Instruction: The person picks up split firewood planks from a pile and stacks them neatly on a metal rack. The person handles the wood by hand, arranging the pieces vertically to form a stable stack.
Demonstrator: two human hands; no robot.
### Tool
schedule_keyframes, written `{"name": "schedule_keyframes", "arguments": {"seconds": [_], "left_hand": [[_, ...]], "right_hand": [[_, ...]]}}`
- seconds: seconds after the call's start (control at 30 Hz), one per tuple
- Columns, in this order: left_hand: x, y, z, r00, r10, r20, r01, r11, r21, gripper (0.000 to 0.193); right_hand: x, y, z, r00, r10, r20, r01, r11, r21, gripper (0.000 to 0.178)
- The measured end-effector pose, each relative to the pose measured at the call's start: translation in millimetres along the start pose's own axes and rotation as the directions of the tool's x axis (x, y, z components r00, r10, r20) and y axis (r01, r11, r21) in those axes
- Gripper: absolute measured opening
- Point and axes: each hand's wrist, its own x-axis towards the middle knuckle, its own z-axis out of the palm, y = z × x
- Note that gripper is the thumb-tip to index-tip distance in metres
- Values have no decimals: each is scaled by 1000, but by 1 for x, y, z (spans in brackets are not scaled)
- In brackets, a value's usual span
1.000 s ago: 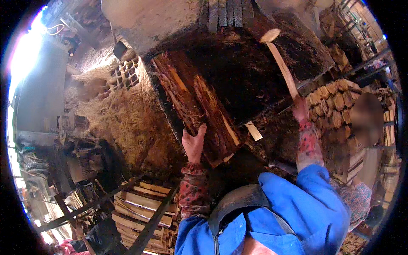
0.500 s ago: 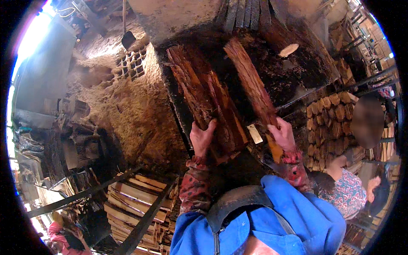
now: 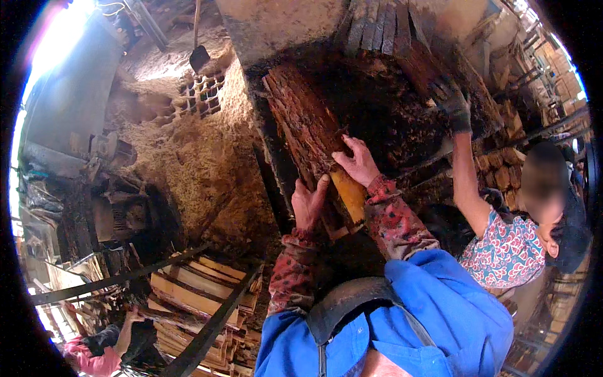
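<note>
Rough bark-covered wood slabs [image 3: 304, 110] lie together lengthwise in front of me on a dark, debris-strewn surface. My left hand [image 3: 308, 204] is closed on the near left edge of the slabs, thumb on top. Higher up and to the right, my right hand [image 3: 358, 162] grips the right-hand slab, whose near end shows a bare yellow-orange patch [image 3: 348, 191]. The slabs lie side by side, touching. My fingers hide part of their edges.
At the right, a co-worker's gloved hand [image 3: 453, 108] reaches onto another bark slab [image 3: 422, 68]. Grey strips [image 3: 377, 28] stand at the far side. Sawdust [image 3: 188, 163] and a shovel [image 3: 199, 58] lie left. Stacked boards [image 3: 198, 289] sit behind a dark rail [image 3: 213, 320]. Another person [image 3: 94, 352] is lower left.
My right hand has brought its bark slab left against the others. A co-worker's gloved arm has reached in from the right to another slab. The small pale wood piece is out of sight.
</note>
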Motion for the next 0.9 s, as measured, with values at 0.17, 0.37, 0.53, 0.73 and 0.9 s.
{"name": "schedule_keyframes", "arguments": {"seconds": [0.17,0.37,0.53,0.73,0.9], "left_hand": [[-7,5,-13,1000,22,-2,-22,998,65,65],[-13,-7,-8,999,-3,-37,8,991,130,64],[-14,-9,1,999,-33,-38,35,998,45,61],[-17,14,12,998,-65,-7,65,998,16,51],[-12,13,24,998,-60,13,61,984,-169,52]], "right_hand": [[-8,-8,0,998,-26,49,29,998,-47,58],[-50,-22,-19,984,-106,142,126,982,-142,55],[-85,-19,-8,987,-120,104,132,984,-120,61],[-81,-3,-16,974,-225,27,226,964,-140,58],[-73,-3,-24,979,-201,20,202,970,-135,59]]}}
